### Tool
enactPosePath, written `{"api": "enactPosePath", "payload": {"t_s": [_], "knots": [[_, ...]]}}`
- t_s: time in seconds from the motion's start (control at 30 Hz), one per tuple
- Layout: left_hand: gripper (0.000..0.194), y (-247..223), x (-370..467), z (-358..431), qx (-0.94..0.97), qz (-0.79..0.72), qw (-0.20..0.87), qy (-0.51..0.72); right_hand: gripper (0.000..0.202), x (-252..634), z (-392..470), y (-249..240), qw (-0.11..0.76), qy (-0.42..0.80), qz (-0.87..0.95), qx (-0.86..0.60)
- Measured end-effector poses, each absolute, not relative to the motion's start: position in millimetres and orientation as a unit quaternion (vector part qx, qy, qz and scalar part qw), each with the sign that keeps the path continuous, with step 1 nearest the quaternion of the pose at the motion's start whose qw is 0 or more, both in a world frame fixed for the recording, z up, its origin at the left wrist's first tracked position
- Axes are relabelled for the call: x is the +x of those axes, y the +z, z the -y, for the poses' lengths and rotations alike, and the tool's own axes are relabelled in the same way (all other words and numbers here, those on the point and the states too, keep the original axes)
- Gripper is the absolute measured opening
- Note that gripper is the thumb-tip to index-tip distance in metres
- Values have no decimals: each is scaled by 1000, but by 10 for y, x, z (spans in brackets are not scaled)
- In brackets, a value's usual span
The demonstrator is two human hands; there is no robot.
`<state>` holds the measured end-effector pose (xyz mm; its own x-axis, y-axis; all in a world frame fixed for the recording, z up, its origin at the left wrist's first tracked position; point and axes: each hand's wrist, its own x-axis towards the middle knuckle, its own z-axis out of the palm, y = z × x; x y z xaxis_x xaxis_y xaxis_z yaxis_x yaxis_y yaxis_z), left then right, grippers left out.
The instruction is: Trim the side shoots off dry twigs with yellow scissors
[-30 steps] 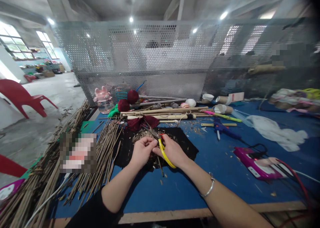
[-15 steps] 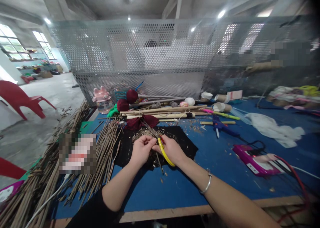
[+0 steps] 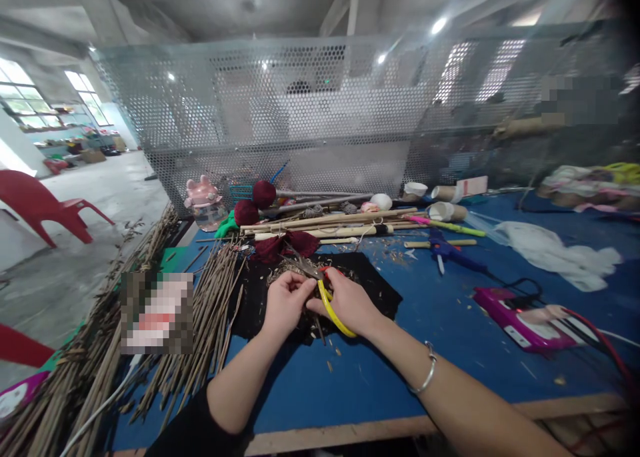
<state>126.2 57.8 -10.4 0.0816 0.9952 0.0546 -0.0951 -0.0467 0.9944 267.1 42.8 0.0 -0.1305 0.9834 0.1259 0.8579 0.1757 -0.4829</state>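
My right hand (image 3: 350, 303) grips a pair of scissors with yellow handles (image 3: 334, 310). Their metal blades (image 3: 309, 267) point away to the upper left and stand apart. Close beside it, my left hand (image 3: 287, 303) is closed in a pinch near the blades. A thin brown twig (image 3: 320, 329) runs down from between the two hands; its upper part is hidden by my fingers. Beneath both hands lies a black cloth (image 3: 377, 280) strewn with cut plant scraps. Just beyond the blades is a dark red cloth bow (image 3: 273, 247).
Bundles of dry twigs (image 3: 200, 323) cover the table's left side, with a phone-like blurred patch (image 3: 157, 313) on them. A blue glue gun (image 3: 450, 253), a magenta power strip (image 3: 520, 323) and a white plastic bag (image 3: 555, 250) lie right. Sticks (image 3: 330, 220) run along the back.
The scissor blades have spread apart. My hands remain close together in nearly the same place, and the view has shifted slightly.
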Motion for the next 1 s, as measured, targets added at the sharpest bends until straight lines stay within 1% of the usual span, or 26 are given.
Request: {"api": "enactPosePath", "payload": {"t_s": [0.17,0.33,0.5,0.83,1.0], "knots": [[27,-82,1254,-564,511,-449,531,505,44,2683,-461,-64,225,153,729,-628],[34,-79,1257,-543,499,-446,572,475,43,2736,-486,-89,238,163,733,-616],[30,-111,1262,-548,511,-441,568,471,48,2731,-466,-29,256,147,757,-583],[24,-104,1241,-551,520,-449,534,493,45,2692,-461,-37,239,137,733,-622],[23,-88,1257,-533,519,-441,536,499,43,2721,-458,-40,232,125,731,-630]]}}
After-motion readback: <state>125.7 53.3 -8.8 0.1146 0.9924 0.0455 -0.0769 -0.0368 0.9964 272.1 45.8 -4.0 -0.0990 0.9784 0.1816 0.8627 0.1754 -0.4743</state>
